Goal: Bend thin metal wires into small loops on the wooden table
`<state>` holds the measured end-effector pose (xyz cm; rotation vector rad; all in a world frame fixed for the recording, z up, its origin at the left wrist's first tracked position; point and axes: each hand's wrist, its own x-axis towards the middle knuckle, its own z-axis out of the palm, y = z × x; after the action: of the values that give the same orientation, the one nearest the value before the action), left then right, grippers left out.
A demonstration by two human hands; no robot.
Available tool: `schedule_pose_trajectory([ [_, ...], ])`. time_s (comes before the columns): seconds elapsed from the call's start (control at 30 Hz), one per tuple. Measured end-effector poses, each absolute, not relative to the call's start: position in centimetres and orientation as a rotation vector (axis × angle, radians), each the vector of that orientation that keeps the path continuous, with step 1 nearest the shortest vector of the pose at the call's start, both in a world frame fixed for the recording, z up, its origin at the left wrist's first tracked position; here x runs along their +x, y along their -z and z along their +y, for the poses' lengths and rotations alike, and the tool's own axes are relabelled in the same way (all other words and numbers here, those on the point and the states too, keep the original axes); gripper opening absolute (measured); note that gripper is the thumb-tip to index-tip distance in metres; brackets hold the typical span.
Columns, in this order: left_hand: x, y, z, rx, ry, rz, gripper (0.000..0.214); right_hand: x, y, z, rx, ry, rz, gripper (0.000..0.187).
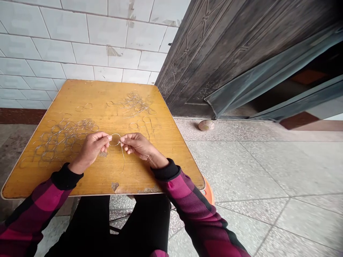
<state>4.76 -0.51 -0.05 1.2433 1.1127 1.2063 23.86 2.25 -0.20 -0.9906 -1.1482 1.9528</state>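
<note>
At the far left of the surface (166, 153) in front of me lies a wide heap of thin wire loops (66, 137), many crossing over one another. They could easily snag and come up as a clump, I'd judge, if I pulled at one without freeing its neighbours. Just behind that heap, a double-looped wire (84, 106) lies apart.

Next comes my left hand (92, 147), near the heap's right side, with thumb and fingertips pinched on the left side of a wire ring (115, 134). The ring is between my hands, above the surface. If I drew the two sides apart too hard, the round could stretch into an oval; so thin a wire probably bends easily.

My right hand (136, 143) pinches the ring's other side, where a loose wire end (123, 153) hangs below the fingers. That end could prick a fingertip or spring loose if my pinch slackened. I cannot tell whether the wire is twisted there, since the fingers hide it.

Beyond my right hand, a few looped wires (140, 124) lie with straight ends, and behind them sits a smaller tangled bunch (135, 102). A careless sweep of my right hand forward might push those wires into the bunch and knot them together.
</note>
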Motion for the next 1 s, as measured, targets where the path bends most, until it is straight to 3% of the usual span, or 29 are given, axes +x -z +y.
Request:
schedule_pose_trajectory([
  [0.37, 4.2, -0.7, 0.5, 1.002, -1.421, 1.088, 0.016, 23.9, 0.7, 2.1, -1.025, -1.974, -1.444, 0.027],
  [0.63, 3.8, -0.6, 0.9, 0.961, -1.502, 1.132, 0.015, 23.8, 0.7, 1.6, -0.964, -2.077, -1.390, 0.035],
  [1.0, 4.2, 0.3, 0.8, 1.168, -1.356, 1.141, 0.021, 22.9, 1.0, 1.7, -1.018, -1.762, -1.407, 0.025],
])
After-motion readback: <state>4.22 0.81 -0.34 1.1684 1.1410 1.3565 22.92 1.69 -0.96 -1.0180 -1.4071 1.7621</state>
